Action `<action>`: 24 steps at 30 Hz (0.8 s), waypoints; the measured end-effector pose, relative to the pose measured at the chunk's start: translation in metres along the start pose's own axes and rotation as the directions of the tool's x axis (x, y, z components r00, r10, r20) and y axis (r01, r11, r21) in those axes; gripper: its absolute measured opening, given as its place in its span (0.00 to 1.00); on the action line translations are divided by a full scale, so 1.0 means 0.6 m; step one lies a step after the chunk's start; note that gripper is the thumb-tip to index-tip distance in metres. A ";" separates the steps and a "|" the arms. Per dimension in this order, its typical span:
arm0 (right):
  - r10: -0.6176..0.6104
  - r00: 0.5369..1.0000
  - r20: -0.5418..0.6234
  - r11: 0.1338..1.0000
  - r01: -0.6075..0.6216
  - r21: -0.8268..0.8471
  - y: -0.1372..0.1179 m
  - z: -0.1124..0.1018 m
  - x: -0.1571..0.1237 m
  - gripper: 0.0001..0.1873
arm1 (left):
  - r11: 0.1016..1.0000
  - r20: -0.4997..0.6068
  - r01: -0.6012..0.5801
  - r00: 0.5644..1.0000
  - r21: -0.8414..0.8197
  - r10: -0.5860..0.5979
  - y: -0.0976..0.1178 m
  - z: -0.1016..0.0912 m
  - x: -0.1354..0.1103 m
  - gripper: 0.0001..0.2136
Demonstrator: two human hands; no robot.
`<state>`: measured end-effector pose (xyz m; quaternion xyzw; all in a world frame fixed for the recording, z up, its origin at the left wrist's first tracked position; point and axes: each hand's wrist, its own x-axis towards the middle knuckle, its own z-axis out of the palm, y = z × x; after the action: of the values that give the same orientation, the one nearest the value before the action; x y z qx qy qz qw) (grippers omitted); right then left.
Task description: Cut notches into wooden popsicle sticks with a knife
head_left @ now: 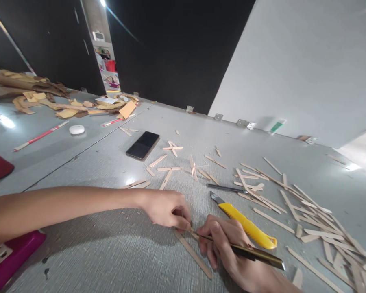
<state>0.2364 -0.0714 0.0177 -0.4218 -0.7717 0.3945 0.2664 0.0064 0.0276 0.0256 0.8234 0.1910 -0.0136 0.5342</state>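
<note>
Wood, pale and flat, makes the long wooden stick (pixel 195 255) that lies on the grey bench (pixel 110 252), close to the person and near the bottom middle of the view. The stick is thin and smooth, with straight sides. It lies at a slant, from the left hand (pixel 167 209) down toward the right wrist. The left hand reaches in from the side, and its grip is pinched shut, with the fingertips (pixel 185 224) pressed on the top end of the stick. The right hand (pixel 228 248) has its grip closed around a thin tool (pixel 256 255), dark with a gold edge, held like a pencil. The tip of the tool touches the stick just beside the left fingertips. A yellow knife (pixel 247 226) lies on the bench just behind the right hand, with its blade end pointing away to the left. A dark pen-like thing (pixel 225 188) lies a bit farther back. Many loose sticks (pixel 273 221) of the same pale wood are spread over the right side of the bench, some crossing each other. A black phone (pixel 142 145) lies flat farther back. Brown cardboard scraps (pixel 64 103) are heaped at the far left, near a small white case (pixel 77 129). A pink box (pixel 12 254) sits at the near left corner.
</note>
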 end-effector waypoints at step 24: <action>-0.496 0.795 0.350 0.483 0.587 -0.650 -0.003 0.006 0.005 0.24 | 0.999 -0.052 -0.052 0.997 -0.008 0.052 -0.001 0.010 0.005 0.11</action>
<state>0.2313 -0.0706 0.0174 -0.2030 -0.9686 -0.0287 0.1406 0.0097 0.0235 0.0217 0.8257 0.1833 0.0224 0.5330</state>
